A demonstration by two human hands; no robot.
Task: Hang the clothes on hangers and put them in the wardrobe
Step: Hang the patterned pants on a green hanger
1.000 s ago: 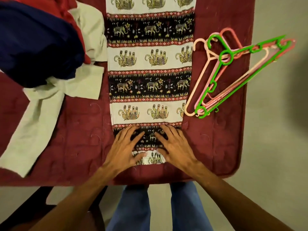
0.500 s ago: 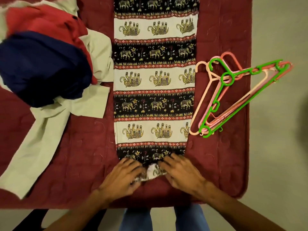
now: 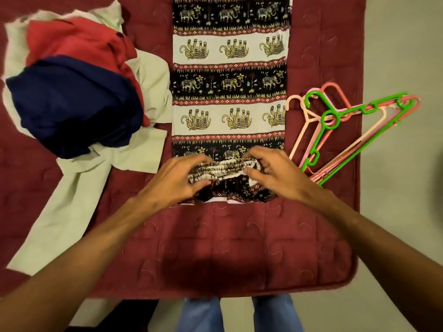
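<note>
A long elephant-print garment [image 3: 230, 87] in black and cream bands lies flat down the middle of the maroon quilted bed [image 3: 239, 248]. Its near end is bunched into a gathered roll between my hands. My left hand [image 3: 178, 179] grips the left side of the roll and my right hand [image 3: 268, 170] grips the right side. A stack of plastic hangers [image 3: 340, 130], green, pink and cream, lies to the right of the garment near the bed's right edge.
A pile of clothes sits on the left of the bed: a navy garment [image 3: 72, 109], a red one [image 3: 79, 41] and a pale beige one [image 3: 79, 195] trailing toward the near edge. Grey floor [image 3: 402, 164] lies to the right. My jeans-clad legs [image 3: 237, 315] stand at the bed's foot.
My hands went from lying flat on the garment's near end to gathering it up into a bunched roll, moving further up the cloth. The view shifted forward over the bed.
</note>
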